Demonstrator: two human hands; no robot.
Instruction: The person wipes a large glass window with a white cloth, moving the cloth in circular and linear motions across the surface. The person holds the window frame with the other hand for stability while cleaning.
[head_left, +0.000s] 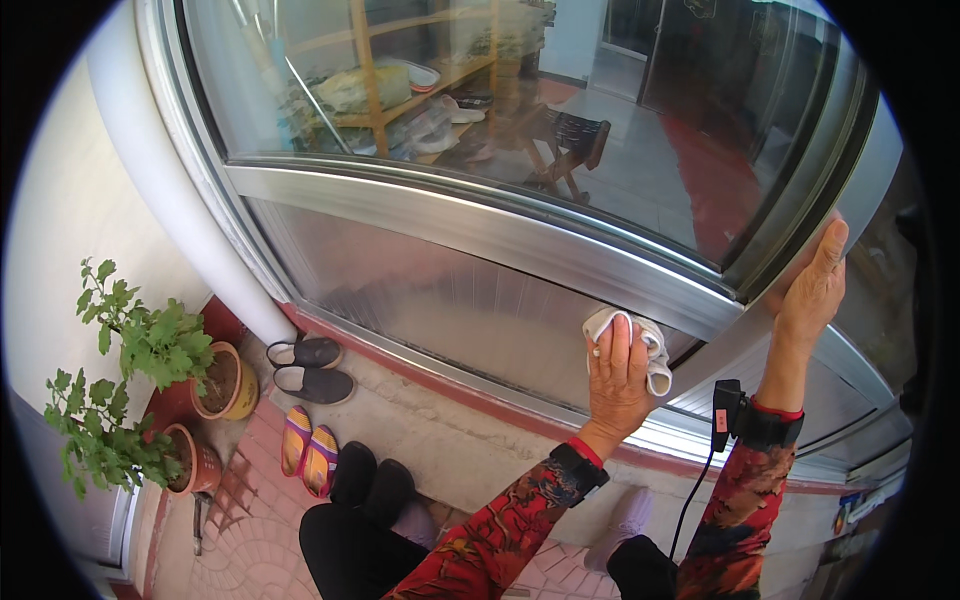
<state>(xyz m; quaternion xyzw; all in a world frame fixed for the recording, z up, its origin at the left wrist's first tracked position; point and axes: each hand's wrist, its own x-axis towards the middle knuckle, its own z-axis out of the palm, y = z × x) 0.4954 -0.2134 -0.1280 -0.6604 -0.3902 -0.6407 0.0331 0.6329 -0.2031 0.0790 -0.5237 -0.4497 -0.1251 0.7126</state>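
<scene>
My left hand (619, 375) presses a bunched white cloth (657, 358) against the lower panel (450, 300) of an aluminium-framed glass door, just below its crossbar (480, 217). Higher and to the right, my right hand (814, 292) holds the upright edge of the door frame (772, 315); its thumb points up and its other fingers are mostly hidden. Each wrist wears a black strap, and a small black device (726, 416) with a cable sits by the right one. Through the glass pane (480, 97) show a wooden shelf and a folding stool.
Dark slip-on shoes (313, 384) and colourful slippers (320, 459) stand on the ground at the left. Beyond them are two potted plants (244, 386), beside a white pipe (187, 187). A concrete step (450, 420) runs along the door's foot, above pink paving (255, 525).
</scene>
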